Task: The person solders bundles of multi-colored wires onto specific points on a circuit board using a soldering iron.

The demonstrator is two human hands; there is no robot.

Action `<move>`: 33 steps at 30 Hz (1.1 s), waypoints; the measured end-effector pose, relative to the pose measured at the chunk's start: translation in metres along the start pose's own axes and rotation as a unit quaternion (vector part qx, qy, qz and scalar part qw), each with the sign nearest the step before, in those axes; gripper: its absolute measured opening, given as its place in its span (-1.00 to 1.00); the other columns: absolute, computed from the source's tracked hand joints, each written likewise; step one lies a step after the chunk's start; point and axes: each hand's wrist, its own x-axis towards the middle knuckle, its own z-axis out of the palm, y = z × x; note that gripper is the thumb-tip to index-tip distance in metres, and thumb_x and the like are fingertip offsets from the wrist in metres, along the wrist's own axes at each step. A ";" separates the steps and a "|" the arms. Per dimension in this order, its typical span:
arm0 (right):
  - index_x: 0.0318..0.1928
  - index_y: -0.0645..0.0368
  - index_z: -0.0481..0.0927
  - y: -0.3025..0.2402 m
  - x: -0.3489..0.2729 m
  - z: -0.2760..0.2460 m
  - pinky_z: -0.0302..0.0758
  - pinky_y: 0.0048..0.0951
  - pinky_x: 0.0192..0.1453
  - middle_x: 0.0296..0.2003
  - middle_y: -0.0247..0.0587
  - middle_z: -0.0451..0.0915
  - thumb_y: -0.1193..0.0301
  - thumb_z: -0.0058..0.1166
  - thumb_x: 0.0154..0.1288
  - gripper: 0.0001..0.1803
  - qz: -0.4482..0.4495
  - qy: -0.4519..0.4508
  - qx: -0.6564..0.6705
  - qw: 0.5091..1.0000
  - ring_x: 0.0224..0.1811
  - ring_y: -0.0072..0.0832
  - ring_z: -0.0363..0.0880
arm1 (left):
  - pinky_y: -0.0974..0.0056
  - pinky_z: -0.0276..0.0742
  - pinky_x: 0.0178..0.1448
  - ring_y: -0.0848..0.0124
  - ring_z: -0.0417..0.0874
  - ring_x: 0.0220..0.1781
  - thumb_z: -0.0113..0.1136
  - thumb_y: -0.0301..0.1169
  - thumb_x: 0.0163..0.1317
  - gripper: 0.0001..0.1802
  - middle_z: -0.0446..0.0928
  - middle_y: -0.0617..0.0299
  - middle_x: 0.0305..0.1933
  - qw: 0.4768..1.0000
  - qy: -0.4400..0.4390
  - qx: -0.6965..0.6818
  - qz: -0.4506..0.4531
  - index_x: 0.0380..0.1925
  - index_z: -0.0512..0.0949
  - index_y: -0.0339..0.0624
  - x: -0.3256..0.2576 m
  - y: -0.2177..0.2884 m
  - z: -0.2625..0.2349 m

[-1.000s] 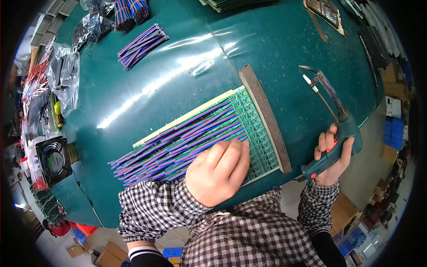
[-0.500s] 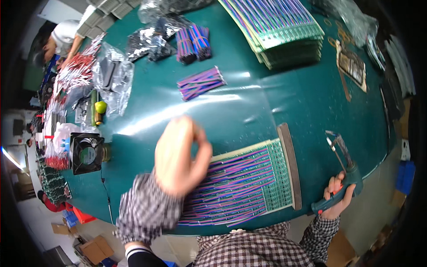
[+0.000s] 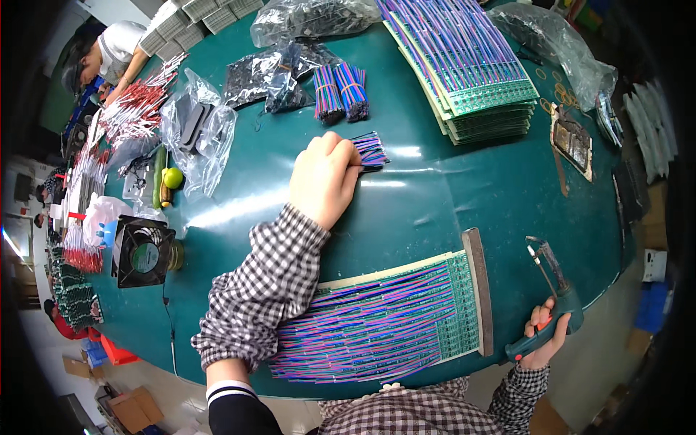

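Your left hand [image 3: 323,181] has reached past the board [image 3: 464,319] and closes on the loose wire bundle [image 3: 370,150] mid-table; pinch it whole. Right hand [image 3: 542,335] keeps clenching the soldering gun [image 3: 551,304].

A green table [image 3: 435,203] fills the view. Up at its far edge a tall stack of green circuit boards [image 3: 471,72] wired in purple and blue sits near the far right corner, with a clear bag of dark parts [image 3: 312,18] just left of it. Two banded wire bundles [image 3: 341,90] stand side by side toward the middle, crumpled black bags [image 3: 268,76] touching them on the left. At the left edge a small black fan [image 3: 143,251] rests, a yellow-green ball [image 3: 172,177] just above it, red-tipped wires [image 3: 138,109] piled beyond. Another person [image 3: 101,54] bends over at the far left corner
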 end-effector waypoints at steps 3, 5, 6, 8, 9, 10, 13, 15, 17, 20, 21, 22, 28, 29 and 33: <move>0.17 0.33 0.41 0.000 0.001 -0.001 0.60 -0.60 -0.40 -0.31 -0.28 0.48 -0.01 -0.13 0.71 -0.44 -0.009 -0.003 -0.006 1.000 -0.25 -0.52 0.51 | 0.14 0.60 -0.04 0.08 0.67 -0.14 0.41 -0.59 0.12 -0.78 0.61 0.10 -0.21 1.000 0.001 -0.018 0.017 -0.24 0.60 -0.22 -0.009 0.008 -0.003; 0.17 0.34 0.42 0.002 -0.001 0.001 0.60 -0.61 -0.40 -0.30 -0.28 0.48 -0.01 -0.13 0.72 -0.44 -0.011 0.001 0.000 1.000 -0.25 -0.52 0.51 | 0.18 0.63 -0.06 0.16 0.71 -0.16 0.40 -0.60 0.15 -0.78 0.63 0.11 -0.20 0.999 0.000 -0.054 -0.005 -0.21 0.61 -0.23 -0.016 0.006 -0.009; 0.16 0.33 0.43 0.002 -0.001 0.000 0.59 -0.61 -0.40 -0.30 -0.28 0.49 -0.01 -0.14 0.72 -0.45 -0.012 0.000 -0.005 1.000 -0.25 -0.52 0.51 | 0.23 0.66 -0.08 0.24 0.75 -0.18 0.39 -0.61 0.18 -0.78 0.66 0.11 -0.18 0.996 0.003 -0.089 -0.029 -0.18 0.63 -0.24 -0.016 0.011 -0.012; 0.16 0.33 0.44 0.000 -0.001 -0.002 0.59 -0.60 -0.41 -0.30 -0.28 0.50 0.00 -0.14 0.72 -0.45 -0.012 -0.004 -0.012 1.000 -0.26 -0.52 0.52 | 0.31 0.70 -0.13 0.42 0.77 -0.19 0.34 -0.59 0.33 -0.82 0.69 0.18 -0.17 0.980 -0.007 -0.175 -0.096 -0.09 0.63 -0.26 -0.022 0.026 -0.026; 0.16 0.33 0.44 0.000 -0.002 -0.003 0.59 -0.60 -0.40 -0.30 -0.29 0.50 0.00 -0.15 0.72 -0.45 -0.009 -0.003 -0.014 1.000 -0.26 -0.52 0.52 | 0.33 0.69 -0.14 0.46 0.75 -0.18 0.31 -0.55 0.40 -0.85 0.68 0.21 -0.17 0.917 -0.069 -0.335 -0.208 -0.06 0.63 -0.26 -0.024 0.032 -0.036; 0.16 0.33 0.45 0.000 -0.003 -0.004 0.60 -0.59 -0.40 -0.29 -0.29 0.50 0.00 -0.15 0.72 -0.45 -0.006 -0.001 -0.016 1.000 -0.26 -0.52 0.52 | 0.34 0.68 -0.15 0.51 0.73 -0.16 0.29 -0.52 0.46 -0.86 0.67 0.25 -0.16 0.811 -0.128 -0.479 -0.311 -0.04 0.62 -0.25 -0.027 0.037 -0.044; 0.18 0.34 0.44 -0.002 -0.005 -0.004 0.61 -0.57 -0.40 -0.29 -0.27 0.51 -0.01 -0.18 0.73 -0.44 -0.004 -0.002 -0.015 1.000 -0.26 -0.51 0.53 | 0.39 0.63 -0.18 0.52 0.69 -0.18 0.27 -0.48 0.51 -0.82 0.65 0.28 -0.15 0.780 -0.147 -0.522 -0.311 0.03 0.60 -0.27 -0.039 0.050 -0.058; 0.19 0.34 0.43 -0.006 -0.005 -0.003 0.62 -0.56 -0.39 -0.28 -0.27 0.52 -0.01 -0.19 0.73 -0.43 0.009 -0.004 -0.003 1.000 -0.25 -0.49 0.53 | 0.42 0.63 -0.13 0.62 0.65 -0.21 0.29 -0.48 0.49 -0.83 0.65 0.32 -0.19 0.754 -0.150 -0.551 -0.325 -0.01 0.64 -0.32 -0.043 0.066 -0.065; 0.24 0.36 0.40 -0.012 -0.009 -0.002 0.65 -0.51 -0.38 -0.26 -0.24 0.52 0.00 -0.22 0.74 -0.41 0.020 -0.008 0.010 1.000 -0.22 -0.45 0.55 | 0.39 0.63 -0.11 0.56 0.67 -0.21 0.31 -0.52 0.44 -0.85 0.66 0.30 -0.21 0.794 -0.161 -0.500 -0.307 -0.04 0.66 -0.32 -0.047 0.100 -0.080; 0.27 0.44 0.40 -0.022 -0.033 0.006 0.73 -0.45 -0.36 -0.23 -0.19 0.54 0.00 -0.17 0.71 -0.36 -0.030 -0.015 -0.061 0.998 -0.21 -0.38 0.57 | 0.25 0.64 -0.07 0.28 0.72 -0.18 0.34 -0.64 0.27 -0.83 0.66 0.13 -0.22 0.931 -0.153 -0.320 -0.091 -0.13 0.70 -0.31 -0.069 0.138 -0.083; 0.29 0.47 0.39 -0.029 -0.040 0.006 0.82 -0.38 -0.27 -0.19 -0.14 0.56 0.01 -0.02 0.65 -0.33 -0.017 -0.065 -0.052 0.996 -0.11 -0.27 0.65 | 0.16 0.65 -0.04 0.08 0.71 -0.16 0.32 -0.69 0.19 -0.75 0.63 0.02 -0.18 0.934 -0.148 -0.321 -0.051 -0.11 0.68 -0.30 -0.081 0.148 -0.076; 0.29 0.47 0.39 -0.029 -0.048 0.005 0.82 -0.38 -0.27 -0.19 -0.14 0.56 0.01 -0.02 0.65 -0.33 -0.018 -0.059 -0.059 0.996 -0.11 -0.27 0.65 | 0.12 0.66 -0.03 0.06 0.70 -0.16 0.28 -0.70 0.20 -0.74 0.60 0.02 -0.16 0.932 -0.172 -0.317 -0.032 -0.10 0.66 -0.28 -0.088 0.154 -0.064; 0.37 0.55 0.34 -0.027 -0.104 -0.012 0.86 -0.21 -0.05 -0.06 0.00 0.60 0.02 0.11 0.57 -0.22 -0.004 -0.067 -0.169 0.983 0.09 -0.09 0.71 | 0.20 0.65 -0.11 0.19 0.68 -0.18 0.36 -0.68 0.01 -0.57 0.58 0.11 -0.12 0.962 -0.180 -0.196 0.058 -0.03 0.70 -0.26 -0.120 0.190 -0.029; 0.37 0.55 0.34 -0.028 -0.109 -0.013 0.86 -0.21 -0.05 -0.06 0.00 0.60 0.02 0.11 0.57 -0.22 -0.003 -0.064 -0.167 0.984 0.09 -0.09 0.71 | 0.22 0.65 -0.12 0.24 0.66 -0.18 0.33 -0.58 0.00 -0.55 0.58 0.11 -0.11 0.967 -0.171 -0.165 0.095 -0.01 0.70 -0.30 -0.121 0.188 -0.019; 0.23 0.52 0.49 -0.032 -0.117 -0.003 0.83 -0.12 0.03 -0.04 0.05 0.67 0.02 0.31 0.44 -0.26 0.014 -0.034 -0.176 0.984 0.10 -0.06 0.73 | 0.25 0.68 -0.11 0.27 0.66 -0.15 0.24 -0.46 0.04 -0.52 0.60 0.10 -0.06 0.972 -0.149 -0.056 0.172 0.02 0.69 -0.38 -0.126 0.188 -0.009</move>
